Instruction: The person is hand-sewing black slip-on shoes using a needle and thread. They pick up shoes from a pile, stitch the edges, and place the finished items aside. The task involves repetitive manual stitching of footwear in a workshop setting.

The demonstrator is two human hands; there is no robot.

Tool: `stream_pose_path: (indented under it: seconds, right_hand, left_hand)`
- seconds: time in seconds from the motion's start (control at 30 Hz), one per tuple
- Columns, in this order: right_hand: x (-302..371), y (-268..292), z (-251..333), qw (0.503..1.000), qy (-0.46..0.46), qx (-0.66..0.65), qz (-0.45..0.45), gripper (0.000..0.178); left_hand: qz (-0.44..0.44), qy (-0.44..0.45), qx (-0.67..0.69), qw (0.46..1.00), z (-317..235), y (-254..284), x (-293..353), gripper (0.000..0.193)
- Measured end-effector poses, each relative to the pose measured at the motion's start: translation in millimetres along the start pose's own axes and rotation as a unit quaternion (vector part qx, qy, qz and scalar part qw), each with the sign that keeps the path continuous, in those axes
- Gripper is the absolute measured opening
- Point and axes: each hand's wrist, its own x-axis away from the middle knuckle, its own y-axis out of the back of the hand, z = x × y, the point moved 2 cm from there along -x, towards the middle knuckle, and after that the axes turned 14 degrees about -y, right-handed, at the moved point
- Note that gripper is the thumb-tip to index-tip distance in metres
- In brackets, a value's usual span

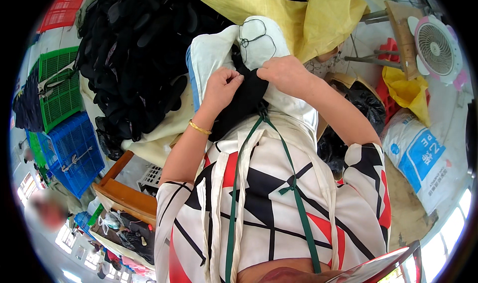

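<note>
My left hand (223, 89) is closed, its thumb and fingers pinching the edge of a black fabric piece (245, 97) that lies across my lap. On the other side of the same piece, my right hand (285, 75) pinches its upper right edge. The fabric's exact kind cannot be made out. A loose loop of thin black cord (259, 38) rests on the pale cloth (269, 54) covering my knee. Close below the hands, a small dark tool or clip (262, 110) hangs from a green cord (288, 156) around my neck.
A big heap of black fabric pieces (134, 59) rises at the left, beside a yellow sheet (318, 19). Green (60, 86) and blue crates (77, 151) stand farther left, near a wooden frame (127, 193). At right are a fan (435, 49), a black bag (366, 103) and a white-blue sack (416, 156).
</note>
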Motion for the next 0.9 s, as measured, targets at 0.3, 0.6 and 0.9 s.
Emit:
stream_pose_path:
  seconds: [0.3,0.6,0.9]
  right_hand:
    - [17.6,20.1,33.5,0.926,-0.245,-0.046,0.284,0.054]
    - [48.4,-24.8,39.0,0.916,-0.250,-0.085,0.303,0.034]
    - [33.4,41.9,35.4,0.940,-0.206,-0.230,0.146,0.021]
  left_hand:
    - [-0.042,0.083,0.133,0.987,19.1,-5.0,5.2,0.020]
    - [-0.026,0.120,0.187,0.975,15.4,-1.9,6.4,0.014]
    - [-0.063,0.189,0.287,0.937,3.1,-2.4,7.2,0.013]
